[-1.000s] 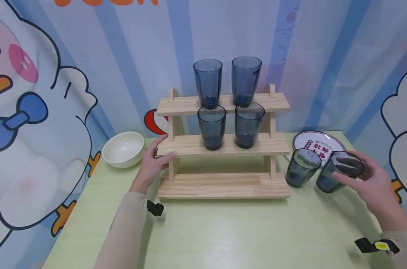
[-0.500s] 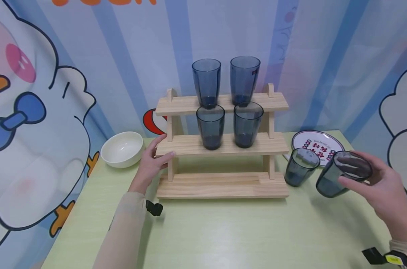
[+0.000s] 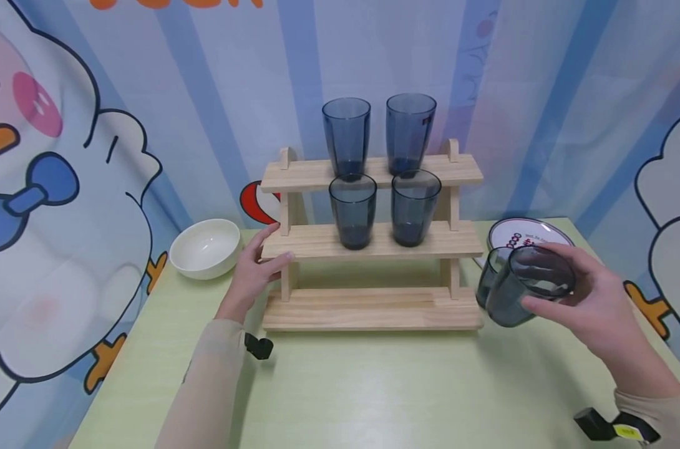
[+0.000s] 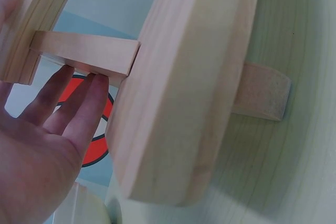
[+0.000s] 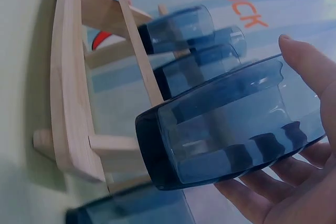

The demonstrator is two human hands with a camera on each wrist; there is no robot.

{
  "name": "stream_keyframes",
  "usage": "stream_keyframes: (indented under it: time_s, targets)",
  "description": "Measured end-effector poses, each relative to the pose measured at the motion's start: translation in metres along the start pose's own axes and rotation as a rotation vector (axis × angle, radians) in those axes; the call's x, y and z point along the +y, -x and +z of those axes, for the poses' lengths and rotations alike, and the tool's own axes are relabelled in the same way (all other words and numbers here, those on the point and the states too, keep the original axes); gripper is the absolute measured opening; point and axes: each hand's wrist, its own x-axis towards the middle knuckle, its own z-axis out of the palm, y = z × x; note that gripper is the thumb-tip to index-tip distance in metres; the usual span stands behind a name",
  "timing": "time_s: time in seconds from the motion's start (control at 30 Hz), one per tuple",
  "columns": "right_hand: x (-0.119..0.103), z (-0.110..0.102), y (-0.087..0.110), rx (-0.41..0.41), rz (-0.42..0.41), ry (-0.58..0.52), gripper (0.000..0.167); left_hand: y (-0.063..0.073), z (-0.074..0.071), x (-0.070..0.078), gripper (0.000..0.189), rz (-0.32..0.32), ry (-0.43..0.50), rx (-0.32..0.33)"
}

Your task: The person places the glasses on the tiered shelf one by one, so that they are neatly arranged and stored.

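Note:
My right hand [image 3: 595, 308] grips a blue-grey drinking glass [image 3: 511, 299], thumb on the near side and fingers round the far side. The glass is tilted, its rim towards the palm. A matching second glass [image 3: 488, 274] stands on the table, partly hidden behind it. With my left hand [image 3: 250, 274] I hold the left end of a three-tier wooden display rack [image 3: 374, 318]. In the left wrist view, its fingers [image 4: 86, 103] press on the rack's upright. Two glasses stand on the middle tier, including a left one [image 3: 354, 215], and two on the top tier, including a right one [image 3: 410, 134].
A white bowl [image 3: 205, 249] sits on the pale green table [image 3: 374, 386], left of the rack. At the right rear lies a round plate [image 3: 519, 227] with red lettering, partly covered by the glasses and right hand. A blue striped cartoon curtain [image 3: 216, 112] hangs behind.
The right hand has lifted the glass off the table, moved it right, then brought it left in front of the second glass. The left hand has stayed on the rack.

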Motion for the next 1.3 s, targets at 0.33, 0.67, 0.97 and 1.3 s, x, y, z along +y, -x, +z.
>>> stream_keyframes:
  time_s: [0.33,0.67,0.97,1.3]
  targets:
    - [-0.016,0.042,-0.013,-0.088,-0.044,-0.068,0.08,0.001,0.0,0.001,0.074,0.007,0.017,-0.007]
    - [-0.021,0.078,-0.025,-0.152,-0.074,-0.086,0.076,0.002,0.0,0.001,0.073,0.018,0.03,-0.005]
    - [-0.017,0.108,-0.034,-0.202,-0.048,-0.11,0.072,0.001,-0.001,-0.002,0.074,0.024,0.02,-0.01]
    - [-0.017,0.142,-0.041,-0.23,-0.035,-0.167,0.072,0.0,-0.001,-0.002,0.074,0.019,0.014,-0.014]
